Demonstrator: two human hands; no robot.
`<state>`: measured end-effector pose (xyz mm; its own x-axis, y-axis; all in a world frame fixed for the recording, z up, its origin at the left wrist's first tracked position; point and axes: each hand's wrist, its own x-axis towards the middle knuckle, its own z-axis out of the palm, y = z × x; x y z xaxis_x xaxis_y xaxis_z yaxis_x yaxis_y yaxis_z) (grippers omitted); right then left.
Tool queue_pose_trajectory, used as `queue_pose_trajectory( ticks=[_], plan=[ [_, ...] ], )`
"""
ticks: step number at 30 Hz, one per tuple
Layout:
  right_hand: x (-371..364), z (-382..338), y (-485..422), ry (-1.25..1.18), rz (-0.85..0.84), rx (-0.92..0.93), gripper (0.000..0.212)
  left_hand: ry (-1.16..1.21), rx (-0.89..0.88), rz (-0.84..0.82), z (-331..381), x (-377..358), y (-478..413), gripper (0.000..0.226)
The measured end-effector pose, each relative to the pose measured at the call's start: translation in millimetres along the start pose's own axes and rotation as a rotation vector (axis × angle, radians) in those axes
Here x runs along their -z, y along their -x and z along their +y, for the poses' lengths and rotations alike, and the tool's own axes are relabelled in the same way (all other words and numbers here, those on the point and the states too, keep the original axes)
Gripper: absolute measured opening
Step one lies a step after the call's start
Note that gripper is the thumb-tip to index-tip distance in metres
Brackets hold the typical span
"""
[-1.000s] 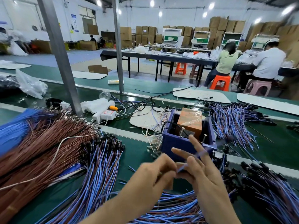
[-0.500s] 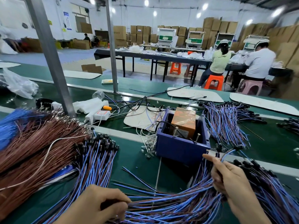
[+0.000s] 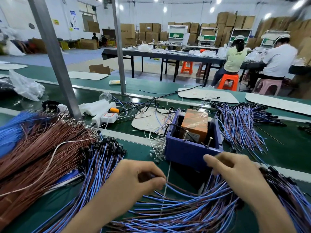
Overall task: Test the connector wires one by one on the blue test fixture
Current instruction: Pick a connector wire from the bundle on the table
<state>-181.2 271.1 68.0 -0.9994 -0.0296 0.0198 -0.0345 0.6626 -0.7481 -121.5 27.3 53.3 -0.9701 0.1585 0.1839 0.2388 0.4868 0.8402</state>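
Left hand (image 3: 133,180) pinching a connector wire (image 3: 178,188) lying left-to-right before the blue test fixture (image 3: 190,152), right hand (image 3: 235,175) blurred, grip unclear

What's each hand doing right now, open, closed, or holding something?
Left hand: closed, pinching a blue wire at its end.
Right hand: fingers curled over the wires, blurred; cannot tell if it holds one.
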Motion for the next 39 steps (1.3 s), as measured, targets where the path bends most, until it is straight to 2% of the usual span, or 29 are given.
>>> queue_pose_trajectory(
  ticks=[2,4,6,8,12,18,22,26,32,39],
  plan=[
    [-2,-20,11,-0.284,-0.271,0.156,0.023,0.032,-0.031,0.009,10,-3,-13,0.008],
    [-7,-28,15,-0.418,-0.355,0.265,0.018,0.095,-0.037,0.013,21,-6,-27,0.010],
    [-11,-29,13,-0.482,-0.282,0.315,0.009,0.185,-0.032,0.020,28,-11,-40,0.011],
    [-12,-26,9,-0.526,-0.211,0.295,0.013,0.280,-0.019,0.029,32,-19,-51,0.014],
    [-11,-20,5,-0.575,-0.198,0.254,0.017,0.510,0.059,0.030,33,-40,-68,0.014],
    [-11,-7,-9,-0.565,-0.048,0.111,0.013,0.603,0.156,0.046,20,-63,-86,0.008],
    [-8,14,-23,-0.409,-0.006,-0.053,0.017,0.508,0.258,0.088,3,-66,-106,0.008],
    [-8,31,-34,-0.231,0.077,-0.105,0.024,0.386,0.329,0.153,-12,-67,-121,0.012],
    [-14,35,-41,-0.198,0.179,-0.110,0.027,0.354,0.341,0.190,-20,-69,-130,0.013],
    [-14,36,-42,-0.221,0.223,-0.115,0.016,0.352,0.332,0.208,-22,-70,-130,0.015]
  ],
)
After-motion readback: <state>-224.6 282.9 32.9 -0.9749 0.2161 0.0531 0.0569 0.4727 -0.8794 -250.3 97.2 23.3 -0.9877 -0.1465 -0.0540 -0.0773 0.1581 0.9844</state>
